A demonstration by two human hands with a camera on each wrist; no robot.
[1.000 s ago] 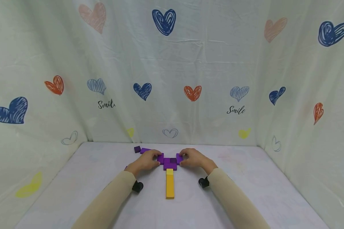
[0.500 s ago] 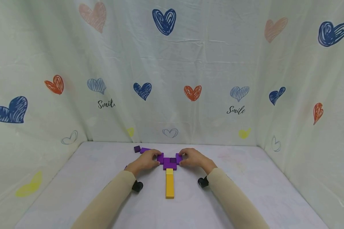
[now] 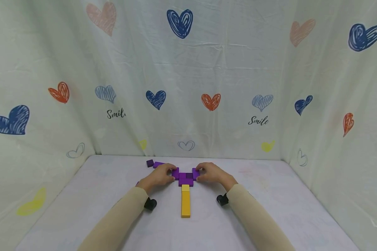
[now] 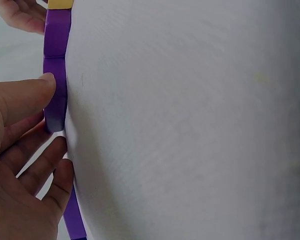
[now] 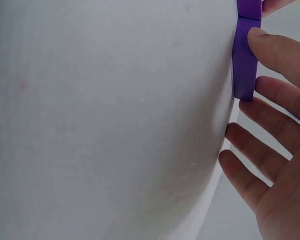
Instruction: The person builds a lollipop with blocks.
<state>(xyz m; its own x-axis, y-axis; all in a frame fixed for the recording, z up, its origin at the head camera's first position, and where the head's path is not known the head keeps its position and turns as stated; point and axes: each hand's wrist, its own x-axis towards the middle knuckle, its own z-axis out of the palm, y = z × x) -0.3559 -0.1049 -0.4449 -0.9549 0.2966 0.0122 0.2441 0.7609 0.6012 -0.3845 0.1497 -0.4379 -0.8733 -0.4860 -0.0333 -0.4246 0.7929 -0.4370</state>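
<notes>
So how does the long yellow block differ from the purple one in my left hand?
The yellow block looks longer than the purple block. Your left hand pinches the purple block; no hand touches the yellow block. The yellow block lies nearer you, the purple block farther off. Both rest on the table.

A pale curtain (image 3: 188, 66) is hanging behind and along both sides of a white desk (image 3: 254, 195), falling in soft folds. High near the curtain's middle, a navy heart (image 3: 179, 23) is showing; lower down, a red heart (image 3: 211, 101) is sitting. Farther right, black "Smile" lettering (image 3: 258, 120) is running between a light-blue heart (image 3: 262, 102) and a yellow heart (image 3: 268, 146).
</notes>
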